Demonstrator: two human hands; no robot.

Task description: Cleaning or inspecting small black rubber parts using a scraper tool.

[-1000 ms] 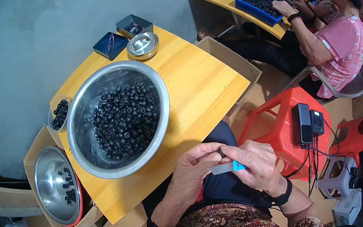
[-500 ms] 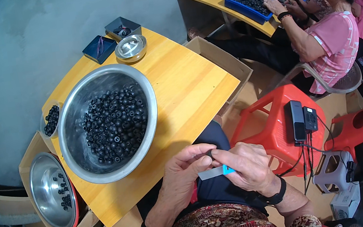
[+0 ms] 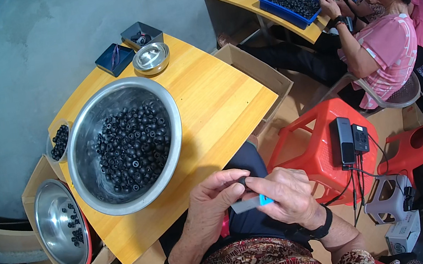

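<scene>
Step in hand, as I read it: working one small black part over the lap, in front of the surface.

- Left hand: grip closed, thumb and forefinger pinching the black part from the left.
- Right hand: grip also closed on the same part from the right, fingertips touching the left hand's. A grey-and-blue tool sits just under the fingers; which hand carries it I cannot tell.
- The part is off the surface, held between both hands above the dark lap, near the surface's front edge.
- Supply: large steel bowl on the surface, holding many like black parts. A small clear cup of them touches its left rim. A second steel bowl with a few parts sits lower left in a cardboard box.
- Far end of the surface: small steel dish, two dark trays beside it.
- A co-worker at the next surface handles parts from a blue tray.

Next move, my judgement: needs a steady two-finger hold and fine alignment of tool to part; the part is small and easy to drop into the lap.
</scene>
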